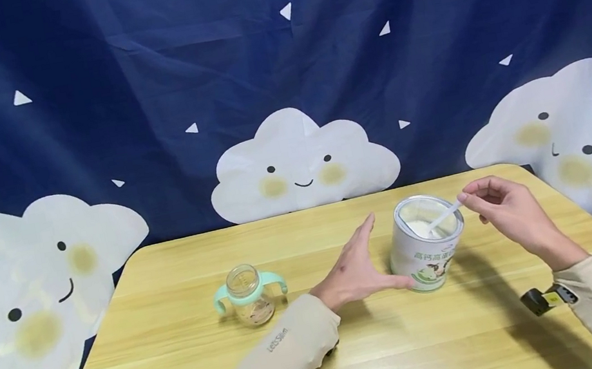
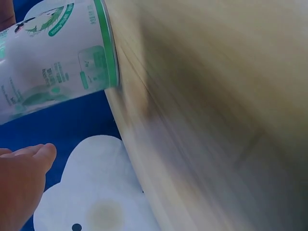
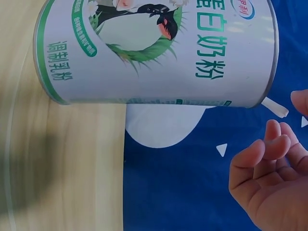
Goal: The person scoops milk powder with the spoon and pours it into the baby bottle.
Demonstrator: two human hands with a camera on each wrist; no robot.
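Note:
A milk powder can [image 1: 427, 257], white with green print, stands lidless on the table, pale powder showing inside. A white scoop [image 1: 445, 216] leans in it, its handle sticking out over the rim on the right. My right hand [image 1: 507, 214] is at the handle's end with bent fingers; in the right wrist view the tip of the handle [image 3: 276, 107] shows apart from the thumb and fingers. On the can's left, my left hand [image 1: 353, 269] is spread wide, thumb overlapping the can's lower side in the head view. The left wrist view catches the can [image 2: 57, 57] and part of that hand.
A clear baby bottle [image 1: 251, 303] with mint-green handles and no cap stands left of my left forearm. The wooden table [image 1: 184, 360] ends at a dark blue curtain [image 1: 228, 59] printed with white clouds and triangles.

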